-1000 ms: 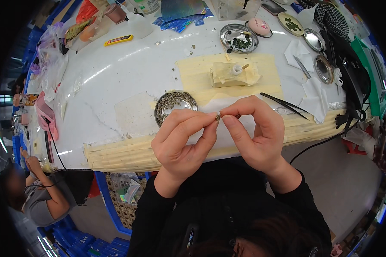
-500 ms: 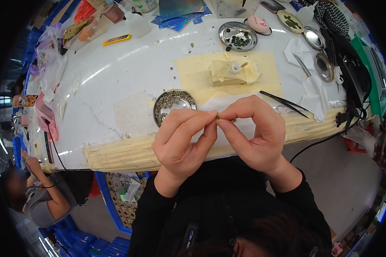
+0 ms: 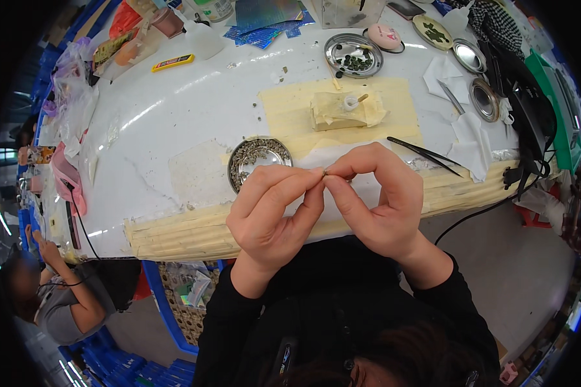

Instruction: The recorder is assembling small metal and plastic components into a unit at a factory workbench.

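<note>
Between my two hands, at the fingertips, is a tiny brownish piece (image 3: 326, 173), too small to make out. My left hand (image 3: 274, 209) pinches at it from one side, and my right hand (image 3: 377, 197) pinches from the other with thumb and forefinger. Just behind my left hand stands a round metal dish (image 3: 285, 153) holding many small greyish bits. Black tweezers (image 3: 423, 156) lie to the right of my right hand. Farther back, a block wrapped in cream tape (image 3: 323, 115) carries a small white cup (image 3: 350, 103) with a wooden stick in it.
A metal dish (image 3: 376, 67) of dark green pieces stands at the back, near a pink round object (image 3: 385, 37). Metal lids (image 3: 484, 100) and white tissues (image 3: 470, 149) lie at right. A yellow-cased knife (image 3: 173, 62) lies back left. Another person (image 3: 71, 297) sits at far left.
The whole view has shifted very slightly. Both hands keep their pinch, and the tiny piece appears turned a little between the fingertips.
</note>
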The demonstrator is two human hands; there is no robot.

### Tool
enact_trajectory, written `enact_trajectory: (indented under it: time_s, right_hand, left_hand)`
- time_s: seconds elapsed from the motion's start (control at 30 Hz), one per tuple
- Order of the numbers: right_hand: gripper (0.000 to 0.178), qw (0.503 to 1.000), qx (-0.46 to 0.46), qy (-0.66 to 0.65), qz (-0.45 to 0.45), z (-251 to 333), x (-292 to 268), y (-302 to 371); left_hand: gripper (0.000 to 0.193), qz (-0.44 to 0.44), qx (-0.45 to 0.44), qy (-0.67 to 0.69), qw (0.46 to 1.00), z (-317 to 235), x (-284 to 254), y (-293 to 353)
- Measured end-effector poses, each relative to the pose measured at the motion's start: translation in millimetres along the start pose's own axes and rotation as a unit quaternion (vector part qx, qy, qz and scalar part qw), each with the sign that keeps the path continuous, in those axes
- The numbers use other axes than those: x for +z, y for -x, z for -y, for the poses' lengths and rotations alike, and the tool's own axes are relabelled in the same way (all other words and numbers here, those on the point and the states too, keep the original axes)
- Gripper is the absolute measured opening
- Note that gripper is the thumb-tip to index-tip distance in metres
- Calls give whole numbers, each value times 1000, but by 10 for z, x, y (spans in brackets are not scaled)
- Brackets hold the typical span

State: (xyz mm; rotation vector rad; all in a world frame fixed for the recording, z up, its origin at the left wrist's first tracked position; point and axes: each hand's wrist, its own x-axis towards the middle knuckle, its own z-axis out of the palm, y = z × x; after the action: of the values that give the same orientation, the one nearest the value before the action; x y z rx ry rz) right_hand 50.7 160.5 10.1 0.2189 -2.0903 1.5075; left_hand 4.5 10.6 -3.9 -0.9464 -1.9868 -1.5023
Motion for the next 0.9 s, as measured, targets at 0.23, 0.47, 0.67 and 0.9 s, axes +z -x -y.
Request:
enact_trajectory:
  time_s: [0.23, 0.47, 0.67, 0.9]
  right_hand:
    - [9, 1000, -24, 7, -7, 11, 12, -10]
    - [8, 1000, 7, -21, -1, -3, 6, 0]
    - [8, 1000, 1, -9, -4, 15, 23, 14]
    - [9, 994, 68, -80, -3, 14, 28, 26]
  left_hand:
    - [27, 9, -14, -17, 1000, -21, -5, 4]
    - [26, 11, -18, -9, 1000, -24, -8, 17]
    - [25, 1, -41, 12, 999, -23, 1, 26]
    - [23, 2, -43, 19, 999, -20, -13, 22]
